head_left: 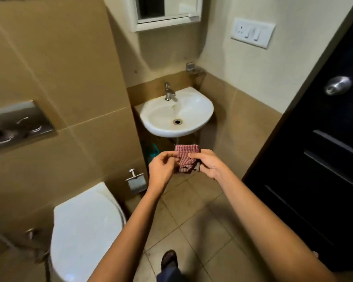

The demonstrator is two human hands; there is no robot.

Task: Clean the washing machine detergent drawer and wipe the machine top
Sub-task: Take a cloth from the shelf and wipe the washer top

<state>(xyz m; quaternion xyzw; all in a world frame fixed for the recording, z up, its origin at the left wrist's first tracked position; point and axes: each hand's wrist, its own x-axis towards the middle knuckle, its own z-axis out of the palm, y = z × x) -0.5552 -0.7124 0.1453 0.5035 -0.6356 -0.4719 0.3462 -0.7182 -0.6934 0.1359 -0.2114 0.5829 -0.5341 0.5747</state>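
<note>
Four things surround the grip, largest first: a dark door (324, 159) to its right, a toilet (86, 231) low to its left, a sink (165, 133) just beyond and above it, and the tap (168, 91) at the sink's far rim. No washing machine or detergent drawer is in view. Step in hand, as judged: readying the cloth (184, 159), probably for wetting, before any wiping. The next move would call for carrying it forward under the tap and freeing one hand to turn the tap on. Grip: the cloth hangs bunched between both hands. The right hand (206, 163) clamps its right side, thumb on top and fingers curled behind. The left hand (161, 169) pinches the left edge, remaining fingers loosely curled.
</note>
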